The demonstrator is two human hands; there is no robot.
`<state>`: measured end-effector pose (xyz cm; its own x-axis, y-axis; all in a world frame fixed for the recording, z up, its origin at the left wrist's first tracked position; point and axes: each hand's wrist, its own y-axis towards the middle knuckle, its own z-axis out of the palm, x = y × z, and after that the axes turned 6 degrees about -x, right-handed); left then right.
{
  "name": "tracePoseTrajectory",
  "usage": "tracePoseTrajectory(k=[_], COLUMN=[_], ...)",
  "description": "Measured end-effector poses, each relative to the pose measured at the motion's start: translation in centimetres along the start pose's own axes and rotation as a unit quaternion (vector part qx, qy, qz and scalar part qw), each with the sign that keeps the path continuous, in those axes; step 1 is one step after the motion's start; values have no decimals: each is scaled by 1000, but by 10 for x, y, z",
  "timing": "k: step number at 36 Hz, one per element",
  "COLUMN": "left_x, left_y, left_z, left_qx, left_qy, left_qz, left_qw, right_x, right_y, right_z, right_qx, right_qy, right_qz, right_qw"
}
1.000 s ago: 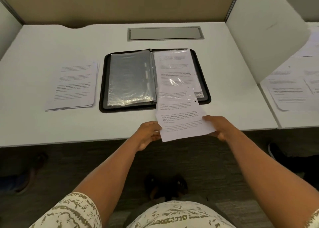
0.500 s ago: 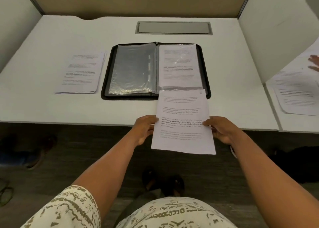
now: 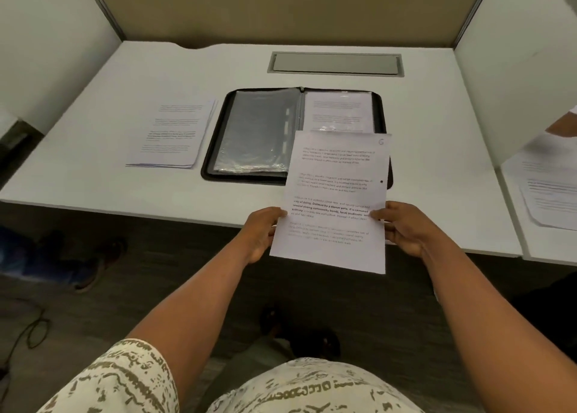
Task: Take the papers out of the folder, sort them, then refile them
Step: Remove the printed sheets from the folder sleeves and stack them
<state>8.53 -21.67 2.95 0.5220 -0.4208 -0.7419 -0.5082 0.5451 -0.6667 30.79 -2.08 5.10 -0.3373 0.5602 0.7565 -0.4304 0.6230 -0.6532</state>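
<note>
Since the earlier frames, one printed sheet (image 3: 335, 200) has come fully clear of the clear sleeve on the folder's right side and now sits lifted, held above the near edge of the desk (image 3: 93, 169), its upper part overlapping the folder's near right corner. A handwritten mark shows at its top right corner and a dark dot near its right edge.

Left hand (image 3: 260, 233) grips the sheet's left edge, thumb on the printed face and fingers curled beneath. Right hand (image 3: 402, 228) grips the right edge in the same manner, thumb on top. Both hands are clamped on the same sheet, at about its lower third.

Black zip folder (image 3: 218, 150) lies open and flat at the centre of the desk. Its left side shows a stack of clear sleeves (image 3: 259, 131) with no print visible in the top one; its right side shows a sleeve with a printed page (image 3: 338, 111) inside it.

Stack of printed papers (image 3: 173, 133) lies on the desk just left of the folder, apart from it.

Grey recessed cable hatch (image 3: 335, 64) sits behind the folder. White divider panel (image 3: 515, 69) stands at the right; beyond it lie further papers (image 3: 549, 200) on a neighbouring desk.
</note>
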Motion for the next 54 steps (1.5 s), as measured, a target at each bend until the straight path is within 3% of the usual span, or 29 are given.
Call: tracePoseTrajectory(k=[9,17,23,38,47,54], left_x=[-19,-53,-90,-154,-168,-171], left_y=[28,68,100,160,202,222], left_z=[-30,-72,-122,-257,-323,-350], left_qx=[-73,-85,-99,-232,-318,-391], left_qy=[-15,-32,-25,45,78,142], left_qz=[45,71,88,144,165,176], left_qw=[996,993,991,961,931,892], right_x=[19,36,62,92,101,91], right_y=[27,70,105,167,206,229], right_z=[43,102,170,353,432,470], right_qx=[34,-12,-38,-37,-32,-56], right_qy=[-16,-80,-71,-36,-121,-254], right_qz=[-17,-29,-56,-25,-62,-107], right_qw=[999,996,995,998,990,960])
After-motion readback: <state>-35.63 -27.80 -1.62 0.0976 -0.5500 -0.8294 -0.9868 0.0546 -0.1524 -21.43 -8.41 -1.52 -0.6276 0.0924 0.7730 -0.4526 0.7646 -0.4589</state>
